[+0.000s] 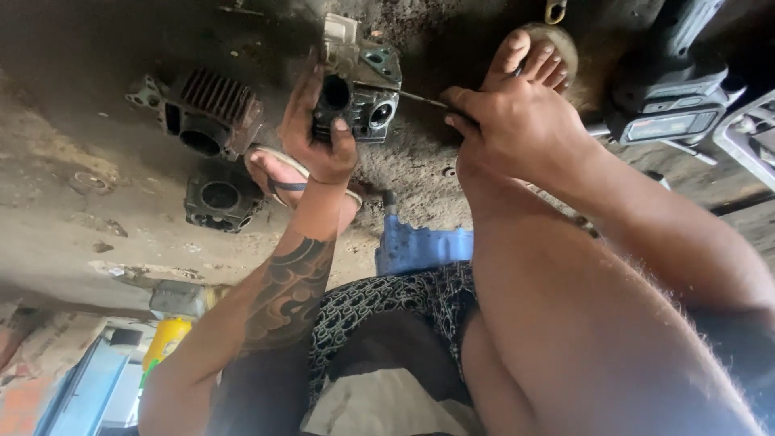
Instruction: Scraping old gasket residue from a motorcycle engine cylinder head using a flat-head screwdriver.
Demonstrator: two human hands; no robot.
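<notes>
Dirty concrete floor (73,218) fills most of the frame, oily and stained. The person sits low with both bare legs running up from the lower right, feet in sandals near the top middle.

Upper left of the frame, two more engine parts sit on the floor: a finned cylinder block (202,111) and, just below it, a darker round-bored block (216,196). They're close together and well apart from the hands. Upper right there's a dark power tool (670,93) lying on its side. A blue plastic piece (420,246) sits in the middle, between the legs.

Now the main bit: the cylinder head (359,77), top centre. The left hand (319,133) is wrapped round its lower left side, thumb pressed on the front just below a round port, fingers curled behind, so the part sticks up and to the right out of the grip. The right hand (517,121) is just to the right, fingertips pinched tight on a thin metal rod (424,100) whose tip reaches the head's right side.
</notes>
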